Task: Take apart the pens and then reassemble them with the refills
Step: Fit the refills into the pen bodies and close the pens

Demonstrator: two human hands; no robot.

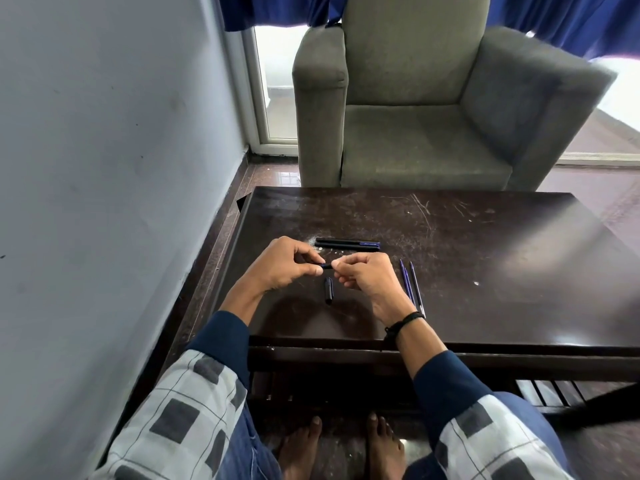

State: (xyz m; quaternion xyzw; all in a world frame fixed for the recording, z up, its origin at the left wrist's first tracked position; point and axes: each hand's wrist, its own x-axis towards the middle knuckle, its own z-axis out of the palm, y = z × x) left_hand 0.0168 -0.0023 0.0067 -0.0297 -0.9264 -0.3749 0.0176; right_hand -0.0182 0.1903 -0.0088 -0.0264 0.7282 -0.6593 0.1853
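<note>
Pen piece (326, 266) | left hand (282, 266) fingers clamped on its left end | right hand (369, 277) fingers clamped on right end

Checked sleeves (180, 414), navy cuffs (227, 336), black wristband (406, 321), jeans (244, 457)

Living room of a home. Grey cloth armchair (415, 98) just beyond a low, dark wooden coffee table (485, 254) with a scratched top and a slatted shelf (554, 389) underneath. Blue curtains (277, 8) hung over a white-framed glass door (277, 81) behind the chair. Polished brown stone floor (277, 174), plain pale wall (104, 133) marked with scuffs. Bare feet (301, 448) under the table, checked sleeves (180, 427), jeans (249, 455).
</note>
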